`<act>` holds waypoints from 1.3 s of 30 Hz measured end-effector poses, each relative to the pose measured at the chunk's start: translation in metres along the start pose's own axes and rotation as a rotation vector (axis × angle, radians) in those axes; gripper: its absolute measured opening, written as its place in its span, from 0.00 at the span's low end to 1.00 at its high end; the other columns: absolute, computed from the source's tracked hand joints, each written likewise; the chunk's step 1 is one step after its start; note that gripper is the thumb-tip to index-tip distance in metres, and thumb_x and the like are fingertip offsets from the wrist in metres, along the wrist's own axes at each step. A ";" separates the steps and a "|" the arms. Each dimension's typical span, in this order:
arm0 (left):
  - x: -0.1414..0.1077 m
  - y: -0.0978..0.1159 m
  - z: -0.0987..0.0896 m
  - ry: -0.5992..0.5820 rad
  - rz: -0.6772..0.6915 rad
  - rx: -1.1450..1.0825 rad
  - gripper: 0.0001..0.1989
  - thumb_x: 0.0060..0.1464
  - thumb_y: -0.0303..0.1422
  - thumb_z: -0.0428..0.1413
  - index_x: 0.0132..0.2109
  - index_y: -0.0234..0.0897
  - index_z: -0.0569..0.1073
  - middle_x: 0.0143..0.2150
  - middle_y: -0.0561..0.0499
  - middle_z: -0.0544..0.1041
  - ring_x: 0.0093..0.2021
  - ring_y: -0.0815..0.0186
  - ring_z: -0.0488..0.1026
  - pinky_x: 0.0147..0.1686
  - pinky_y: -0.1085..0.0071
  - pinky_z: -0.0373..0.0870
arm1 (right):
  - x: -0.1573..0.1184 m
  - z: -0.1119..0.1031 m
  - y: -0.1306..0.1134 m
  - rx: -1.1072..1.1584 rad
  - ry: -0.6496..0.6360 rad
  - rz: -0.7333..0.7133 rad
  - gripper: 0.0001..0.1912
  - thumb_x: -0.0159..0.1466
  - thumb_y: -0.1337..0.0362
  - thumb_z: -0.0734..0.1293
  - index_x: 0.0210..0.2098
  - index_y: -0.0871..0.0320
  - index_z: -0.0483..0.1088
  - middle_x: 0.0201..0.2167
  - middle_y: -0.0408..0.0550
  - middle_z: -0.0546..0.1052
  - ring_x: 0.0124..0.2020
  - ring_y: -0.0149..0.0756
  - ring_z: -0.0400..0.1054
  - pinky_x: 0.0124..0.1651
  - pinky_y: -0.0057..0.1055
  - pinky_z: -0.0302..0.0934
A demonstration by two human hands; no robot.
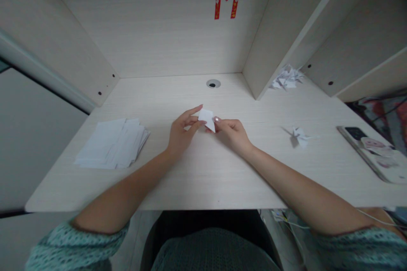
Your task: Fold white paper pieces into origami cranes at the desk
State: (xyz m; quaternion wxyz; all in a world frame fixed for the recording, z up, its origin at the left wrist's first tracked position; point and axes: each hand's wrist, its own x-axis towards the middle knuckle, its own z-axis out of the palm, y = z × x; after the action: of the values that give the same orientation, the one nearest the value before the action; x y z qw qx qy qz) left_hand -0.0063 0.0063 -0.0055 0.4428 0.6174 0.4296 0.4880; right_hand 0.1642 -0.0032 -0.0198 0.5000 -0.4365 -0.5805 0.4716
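A small folded piece of white paper (pixel 206 117) is held between my two hands, above the middle of the desk. My left hand (pixel 184 129) pinches its left side, thumb in front and fingers behind. On the right edge, the thumb and fingertips of my right hand (pixel 232 132) close on the same paper. To the left lies a fanned stack of white paper sheets (pixel 110 144). A folded paper crane (pixel 299 136) rests on the desk to the right of my right hand.
A pile of folded white papers (pixel 288 77) sits behind the upright divider (pixel 270 46). At the far right lies a phone (pixel 375 152) in a decorated case. A round cable hole (pixel 213 84) is near the back panel, which carries red paper strips (pixel 218 1).
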 end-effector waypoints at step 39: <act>-0.004 -0.005 0.004 -0.013 -0.033 -0.071 0.19 0.48 0.38 0.61 0.48 0.40 0.77 0.44 0.47 0.81 0.40 0.63 0.78 0.45 0.68 0.71 | 0.003 -0.004 0.006 0.218 -0.030 -0.064 0.14 0.55 0.57 0.72 0.39 0.54 0.75 0.29 0.45 0.77 0.34 0.35 0.71 0.39 0.32 0.63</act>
State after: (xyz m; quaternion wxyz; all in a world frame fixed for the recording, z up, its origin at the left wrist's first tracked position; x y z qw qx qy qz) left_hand -0.0039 0.0036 -0.0121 0.4755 0.5973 0.4191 0.4915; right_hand 0.1685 0.0014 -0.0245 0.5506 -0.3538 -0.5468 0.5222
